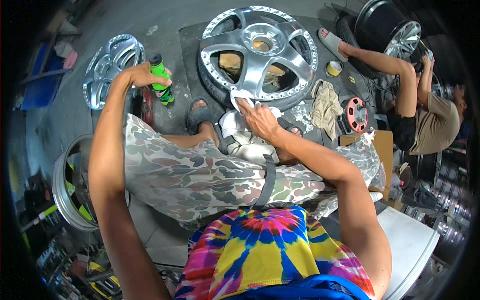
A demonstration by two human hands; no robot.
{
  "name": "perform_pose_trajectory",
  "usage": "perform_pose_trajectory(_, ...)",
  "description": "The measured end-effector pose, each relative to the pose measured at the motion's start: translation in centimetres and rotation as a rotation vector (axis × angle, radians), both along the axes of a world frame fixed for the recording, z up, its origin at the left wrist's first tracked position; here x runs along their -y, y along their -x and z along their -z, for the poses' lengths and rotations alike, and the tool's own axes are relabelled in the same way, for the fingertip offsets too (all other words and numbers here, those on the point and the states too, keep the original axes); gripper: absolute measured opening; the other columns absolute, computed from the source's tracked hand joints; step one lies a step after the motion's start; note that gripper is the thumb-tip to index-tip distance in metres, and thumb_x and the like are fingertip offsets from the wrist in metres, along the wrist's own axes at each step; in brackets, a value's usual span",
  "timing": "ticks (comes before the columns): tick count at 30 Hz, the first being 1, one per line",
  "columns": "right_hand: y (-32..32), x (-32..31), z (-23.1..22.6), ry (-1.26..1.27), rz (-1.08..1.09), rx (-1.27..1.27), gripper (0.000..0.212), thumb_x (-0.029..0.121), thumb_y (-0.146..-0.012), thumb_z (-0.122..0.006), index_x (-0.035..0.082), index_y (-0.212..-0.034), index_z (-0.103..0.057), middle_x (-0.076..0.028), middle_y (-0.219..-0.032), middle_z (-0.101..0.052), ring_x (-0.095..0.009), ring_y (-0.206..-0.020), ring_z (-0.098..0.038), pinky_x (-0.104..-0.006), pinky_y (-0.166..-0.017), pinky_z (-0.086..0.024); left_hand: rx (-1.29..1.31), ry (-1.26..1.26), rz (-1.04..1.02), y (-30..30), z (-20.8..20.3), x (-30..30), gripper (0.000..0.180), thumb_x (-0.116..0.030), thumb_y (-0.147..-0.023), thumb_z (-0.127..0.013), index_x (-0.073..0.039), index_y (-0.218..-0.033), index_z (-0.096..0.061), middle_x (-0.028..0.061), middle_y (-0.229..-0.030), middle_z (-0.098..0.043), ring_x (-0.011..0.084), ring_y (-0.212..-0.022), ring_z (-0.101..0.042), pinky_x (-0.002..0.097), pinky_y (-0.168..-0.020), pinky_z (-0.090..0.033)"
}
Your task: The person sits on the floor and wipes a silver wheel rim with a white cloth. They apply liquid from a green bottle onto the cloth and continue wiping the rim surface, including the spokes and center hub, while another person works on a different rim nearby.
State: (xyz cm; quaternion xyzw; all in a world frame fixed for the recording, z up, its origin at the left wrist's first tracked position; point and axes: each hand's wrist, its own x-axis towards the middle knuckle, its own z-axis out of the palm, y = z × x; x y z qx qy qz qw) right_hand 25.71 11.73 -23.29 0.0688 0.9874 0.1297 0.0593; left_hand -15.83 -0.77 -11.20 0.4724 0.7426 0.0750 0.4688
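A large polished five-spoke wheel rim (250, 60) lies face up on a black tire (212, 87) in front of me. My right hand (260, 119) presses a white cloth (243, 96) against its near edge, fingers closed on the fabric. More white cloth (235, 123) hangs below that hand. Off to the left, my left hand (142, 76) grips a green bottle (162, 92) with a dark cap, held upright beside a second polished wheel face (112, 67). Crumpled cardboard (230, 62) shows through the openings between the spokes.
A beige rag (326, 107), a roll of tape (334, 68) and a red spool-like disc (356, 114) lie to the right. Beyond them a co-worker (435, 125) sits by a deep black wheel (382, 27). A bare rim (75, 185) stands at my left, a white panel (405, 245) at lower right.
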Motion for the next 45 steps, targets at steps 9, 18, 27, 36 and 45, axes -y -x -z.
perform_pose_trajectory(9, -7.9, -2.9, 0.6, 0.145, 0.059, -0.056, 0.067, 0.013, -0.094, -0.057, 0.004, -0.159, -0.044, -0.007, -0.155, -0.050, -0.021, -0.080, -0.067, -0.0342, -0.074, -0.054, -0.048, 0.166, -0.038, -0.5, -0.8, -3.6, 0.071, -0.057, -0.079, -0.086, -0.021, -0.137, -0.068, 0.0067, -0.119, -0.074, 0.0229, -0.095, -0.071, 0.0411, -0.080, -0.059)
perform_pose_trajectory(18, -12.8, -4.2, 1.3, 0.241, 0.311, -0.257, 0.061, 0.007, -0.092, -0.055, 0.004, -0.153, -0.050, -0.007, -0.156, -0.052, -0.021, -0.088, -0.074, -0.0352, -0.078, -0.059, -0.046, 0.186, -0.041, -1.3, -1.6, -5.8, 0.070, -0.057, -0.078, -0.087, -0.022, -0.137, -0.068, 0.0050, -0.124, -0.072, 0.0226, -0.107, -0.067, 0.0384, -0.080, -0.057)
perform_pose_trajectory(27, -7.6, -0.3, 2.2, 0.344, 0.182, -0.390, 0.067, 0.005, -0.087, -0.062, 0.005, -0.152, -0.047, -0.006, -0.148, -0.055, -0.022, -0.074, -0.072, -0.0344, -0.065, -0.058, -0.048, 0.266, -0.079, -2.2, -2.6, -6.5, 0.070, -0.059, -0.078, -0.088, -0.022, -0.134, -0.069, 0.0034, -0.119, -0.072, 0.0183, -0.100, -0.067, 0.0335, -0.075, -0.056)
perform_pose_trajectory(36, -13.6, -6.9, 2.1, 0.426, 0.297, -0.456, 0.046, 0.013, -0.090, -0.071, 0.008, -0.134, -0.060, -0.006, -0.156, -0.054, -0.029, -0.089, -0.076, -0.0385, -0.077, -0.063, -0.031, 0.247, -0.081, -0.8, -1.3, -5.7, 0.069, -0.056, -0.079, -0.088, -0.020, -0.136, -0.068, 0.0055, -0.123, -0.072, 0.0220, -0.105, -0.069, 0.0364, -0.079, -0.058)
perform_pose_trajectory(45, -14.6, -11.1, 2.4, 0.444, 0.459, -0.626, 0.023, 0.010, -0.090, -0.068, 0.005, -0.111, -0.060, -0.009, -0.153, -0.056, -0.039, -0.086, -0.073, -0.0492, -0.072, -0.060, -0.044, 0.199, -0.069, -2.5, -2.7, -5.9, 0.071, -0.056, -0.079, -0.088, -0.020, -0.138, -0.068, 0.0060, -0.129, -0.070, 0.0241, -0.114, -0.067, 0.0406, -0.083, -0.059)
